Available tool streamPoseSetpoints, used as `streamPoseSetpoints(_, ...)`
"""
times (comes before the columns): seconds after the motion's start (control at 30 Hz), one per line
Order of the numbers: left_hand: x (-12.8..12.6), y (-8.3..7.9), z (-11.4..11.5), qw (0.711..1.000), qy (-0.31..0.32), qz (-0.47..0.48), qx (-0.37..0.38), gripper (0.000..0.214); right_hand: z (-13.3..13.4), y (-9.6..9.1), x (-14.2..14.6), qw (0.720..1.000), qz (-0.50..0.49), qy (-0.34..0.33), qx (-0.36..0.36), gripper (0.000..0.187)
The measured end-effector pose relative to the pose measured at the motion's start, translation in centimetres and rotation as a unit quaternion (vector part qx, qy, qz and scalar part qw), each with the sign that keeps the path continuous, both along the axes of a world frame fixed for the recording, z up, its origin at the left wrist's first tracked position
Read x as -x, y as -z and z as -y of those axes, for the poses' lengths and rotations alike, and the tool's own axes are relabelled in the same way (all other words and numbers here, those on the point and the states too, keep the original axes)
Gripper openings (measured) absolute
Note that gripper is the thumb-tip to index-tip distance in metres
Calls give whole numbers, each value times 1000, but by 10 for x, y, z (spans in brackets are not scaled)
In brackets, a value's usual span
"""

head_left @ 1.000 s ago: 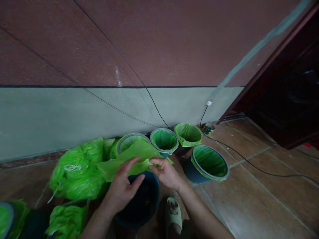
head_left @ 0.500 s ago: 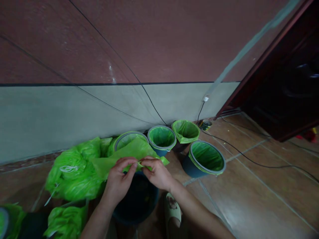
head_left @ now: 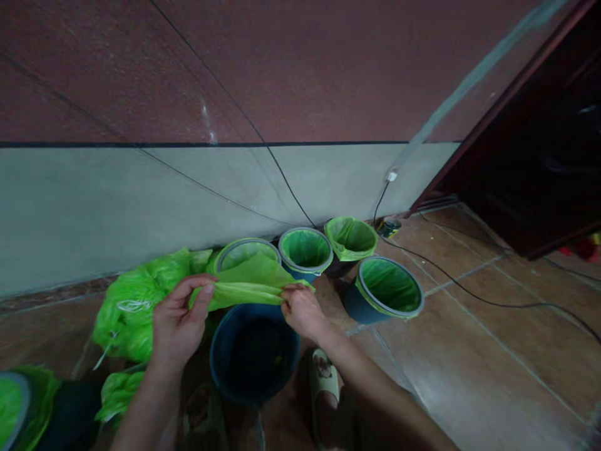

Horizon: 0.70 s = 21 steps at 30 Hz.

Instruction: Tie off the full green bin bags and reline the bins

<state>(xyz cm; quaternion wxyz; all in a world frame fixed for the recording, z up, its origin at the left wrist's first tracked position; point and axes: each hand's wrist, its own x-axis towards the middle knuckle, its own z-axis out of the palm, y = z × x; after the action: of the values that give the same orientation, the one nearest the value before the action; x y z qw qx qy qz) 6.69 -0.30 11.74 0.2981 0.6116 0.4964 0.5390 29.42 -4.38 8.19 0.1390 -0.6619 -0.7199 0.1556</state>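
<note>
A thin green plastic bag (head_left: pixel 248 285) is stretched flat between both hands above a dark blue bin (head_left: pixel 253 351) that has no liner. My left hand (head_left: pixel 181 319) pinches the bag's left edge between thumb and fingers. My right hand (head_left: pixel 300 310) pinches the bag's right edge. The bin stands on the tiled floor just below the bag, with a slippered foot (head_left: pixel 323 379) beside it on the right.
Several bins lined with green bags (head_left: pixel 389 288) stand along the wall behind. Tied, filled green bags (head_left: pixel 131 310) lie at the left, with another lined bin (head_left: pixel 14 401) at the far left. Black cables (head_left: pixel 469 294) cross the floor; a dark door (head_left: pixel 530 150) stands at the right.
My hands, which were close together at the bag's middle, have moved apart, the left sliding left, so the bag is now pulled out wide over the blue bin.
</note>
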Motion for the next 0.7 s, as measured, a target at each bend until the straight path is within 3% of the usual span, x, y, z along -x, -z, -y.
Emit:
streamPoseSetpoints(0.33,32,-12,-6,985,-109,118,-68,15,-2,-3,0,997,70,1,10,24)
streamPoseSetpoints(0.53,45,-17,-9,975,-131,136,-115,14,-4,4,-2,996,84,-9,-12,23)
streamPoseSetpoints(0.7,48,-25,-8,964,-191,130,-134,14,-6,9,-7,995,88,22,-30,25)
